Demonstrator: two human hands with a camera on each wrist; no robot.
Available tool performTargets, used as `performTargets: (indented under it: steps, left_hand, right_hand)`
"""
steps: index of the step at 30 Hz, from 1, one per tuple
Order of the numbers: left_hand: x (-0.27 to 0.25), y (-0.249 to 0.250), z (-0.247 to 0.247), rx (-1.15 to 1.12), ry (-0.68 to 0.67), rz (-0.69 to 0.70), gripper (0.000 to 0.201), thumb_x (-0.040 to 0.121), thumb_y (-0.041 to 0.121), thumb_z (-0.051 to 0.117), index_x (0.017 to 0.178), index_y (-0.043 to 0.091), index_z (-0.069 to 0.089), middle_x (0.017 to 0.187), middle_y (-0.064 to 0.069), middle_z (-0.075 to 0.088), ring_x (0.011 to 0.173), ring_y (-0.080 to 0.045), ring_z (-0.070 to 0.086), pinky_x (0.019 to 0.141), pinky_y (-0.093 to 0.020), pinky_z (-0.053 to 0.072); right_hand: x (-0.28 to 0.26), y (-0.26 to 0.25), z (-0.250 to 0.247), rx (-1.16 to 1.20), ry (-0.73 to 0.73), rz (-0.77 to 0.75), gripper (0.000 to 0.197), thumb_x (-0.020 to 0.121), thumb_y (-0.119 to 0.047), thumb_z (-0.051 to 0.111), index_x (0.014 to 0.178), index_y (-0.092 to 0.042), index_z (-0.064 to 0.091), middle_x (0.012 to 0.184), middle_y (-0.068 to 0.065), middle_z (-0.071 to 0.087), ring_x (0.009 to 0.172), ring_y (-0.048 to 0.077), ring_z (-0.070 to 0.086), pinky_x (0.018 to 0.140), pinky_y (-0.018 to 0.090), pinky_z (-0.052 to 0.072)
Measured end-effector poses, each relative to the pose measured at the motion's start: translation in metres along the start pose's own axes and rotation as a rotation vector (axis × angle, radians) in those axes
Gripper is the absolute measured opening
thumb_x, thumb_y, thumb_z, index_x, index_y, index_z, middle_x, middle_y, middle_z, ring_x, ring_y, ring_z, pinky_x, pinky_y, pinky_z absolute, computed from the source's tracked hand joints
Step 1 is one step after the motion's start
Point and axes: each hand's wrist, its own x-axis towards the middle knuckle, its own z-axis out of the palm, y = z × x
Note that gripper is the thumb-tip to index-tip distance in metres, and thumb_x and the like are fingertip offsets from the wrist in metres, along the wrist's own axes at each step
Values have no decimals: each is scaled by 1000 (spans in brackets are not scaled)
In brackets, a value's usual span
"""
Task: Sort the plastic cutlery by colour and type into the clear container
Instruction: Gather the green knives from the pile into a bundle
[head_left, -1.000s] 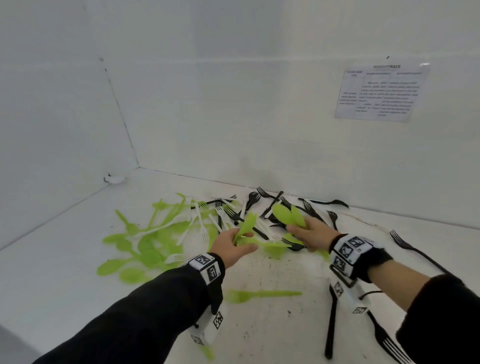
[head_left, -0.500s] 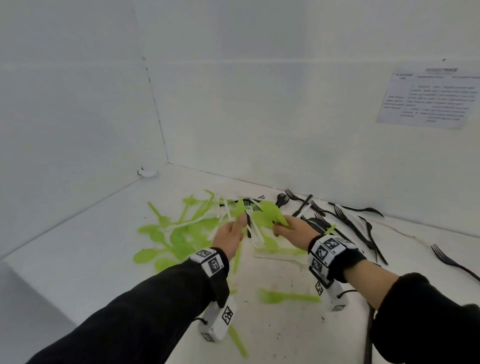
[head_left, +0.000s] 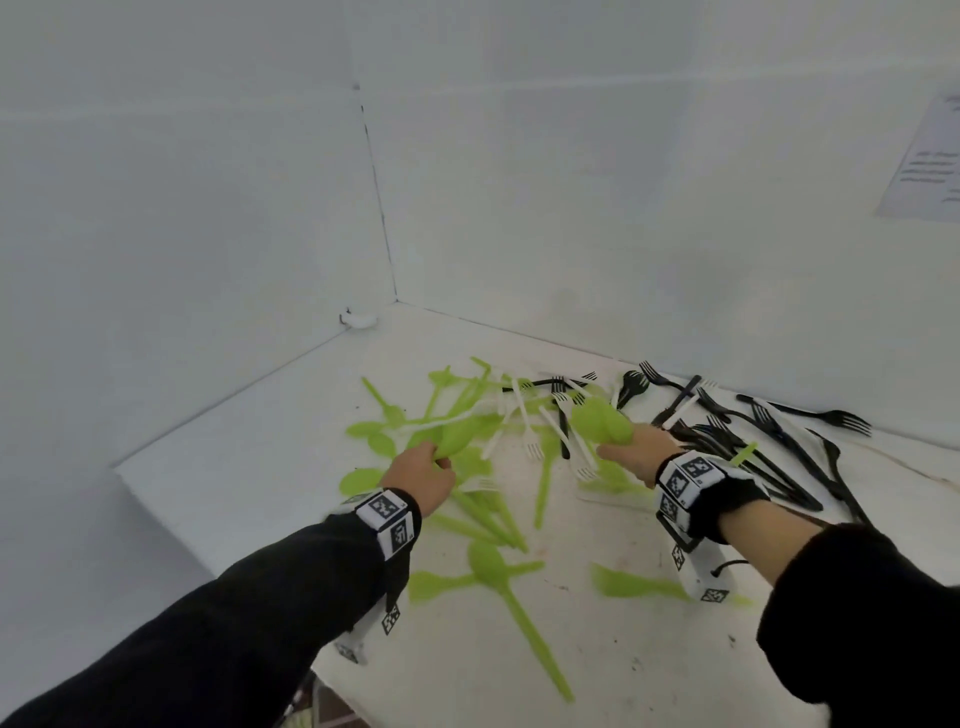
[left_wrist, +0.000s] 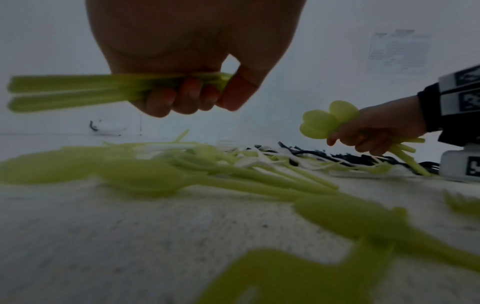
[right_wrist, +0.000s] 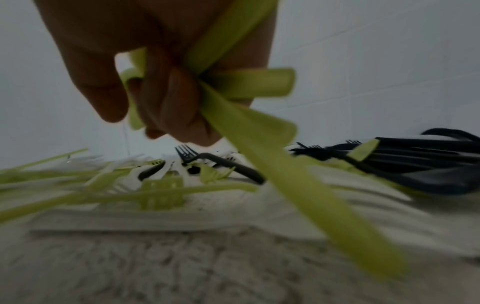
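Green, white and black plastic cutlery lies scattered on the white table (head_left: 249, 467). My left hand (head_left: 423, 467) hovers over the green spoon pile (head_left: 374, 441) and grips green handles (left_wrist: 78, 92) in a curled fist. My right hand (head_left: 631, 449) holds a bunch of green spoons (head_left: 600, 421), bowls up and handles (right_wrist: 259, 127) sticking out below the fist. Black forks (head_left: 779, 431) lie in a heap to its right. White forks (head_left: 524, 415) lie between my hands. No clear container is in view.
Loose green spoons (head_left: 498, 566) and a green fork (head_left: 634, 584) lie near the front of the table. White walls close in at the back and left. The table's left edge (head_left: 171, 519) is close to my left forearm. A paper sheet (head_left: 930, 166) hangs on the right wall.
My left hand has moved left over the green spoon pile. The right hand stays over the middle with its bunch of spoons. The head view has swung left.
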Motion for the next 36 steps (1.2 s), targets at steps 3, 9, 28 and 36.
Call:
performTargets:
  steps: [3, 9, 28, 36]
  left_hand:
    - [4, -12, -3, 89, -90, 0, 27, 85, 13, 54, 110, 7, 59, 93, -7, 53, 84, -24, 52, 68, -24, 36]
    - [13, -28, -11, 110, 9, -100, 33, 87, 15, 46, 119, 9, 53, 124, -13, 51, 110, -31, 55, 86, -32, 44]
    - [19, -65, -7, 165, -78, -223, 50, 80, 37, 68, 119, 10, 51, 127, -7, 56, 116, -24, 53, 91, -28, 42]
    - [14, -58, -13, -112, 133, -158, 15, 85, 24, 61, 79, 14, 52, 89, -5, 57, 89, -26, 54, 75, -25, 37]
  right_hand:
    - [-5, -24, 17, -44, -108, -109, 31, 90, -25, 56, 61, -21, 45, 69, -1, 50, 52, 7, 40, 37, 10, 33]
    - [-32, -74, 63, -183, -487, -177, 27, 76, -39, 74, 69, -19, 58, 66, -7, 55, 51, 6, 49, 37, 9, 36]
    - [-44, -58, 68, -177, -438, -134, 20, 79, -29, 71, 89, -15, 61, 75, -3, 53, 57, 12, 46, 47, 19, 39]
    - [-37, -60, 49, 290, -305, -56, 19, 95, -20, 46, 76, -20, 42, 71, -1, 54, 56, 12, 48, 52, 22, 37]
